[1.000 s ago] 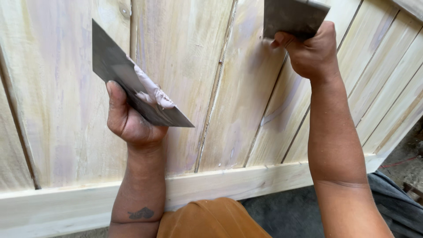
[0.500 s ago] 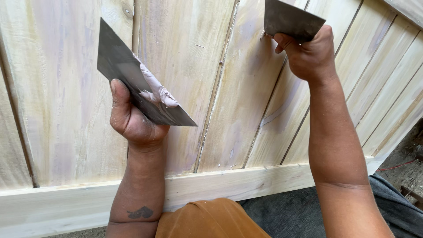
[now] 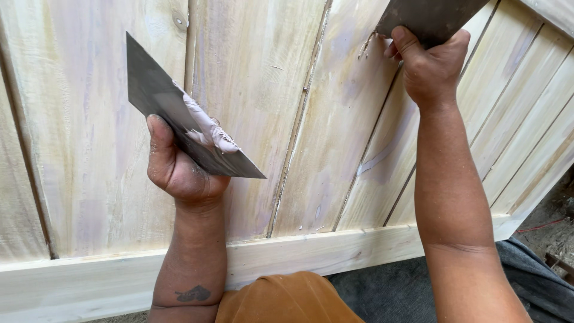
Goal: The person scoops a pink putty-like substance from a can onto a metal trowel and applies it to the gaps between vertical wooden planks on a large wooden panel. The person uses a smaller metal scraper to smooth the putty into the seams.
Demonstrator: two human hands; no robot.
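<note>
Several pale planks, set side by side in a wooden panel (image 3: 257, 90), fill nearly the whole view, with dark seams running between them and a lighter bottom rail (image 3: 311, 254) across the lower edge. Smears of greyish filler already haze the boards, and a fresh white streak (image 3: 378, 160) lies along the seam below the right arm. The left hand (image 3: 179, 170) is closed around the lower edge of a broad steel blade (image 3: 179, 128), thumb up its near face, holding it tilted off the panel like a palette; a lump of pale putty (image 3: 209, 133) sits on its upper face. The right hand (image 3: 433, 63) is pressed tight on a second, darker blade (image 3: 433, 18), thumb across its front, at the very top of the frame and partly cut off by it. Since a second ago that right blade has climbed further up the seam and tipped flatter to the wood, leaving small ragged crumbs (image 3: 366, 46) of filler at the seam just left of the thumb. The left blade has barely shifted and its putty looks the same size. By my reading the stroke up this seam is near its end, and the crumbs suggest the working blade is running dry while the supply stays untouched.
</note>
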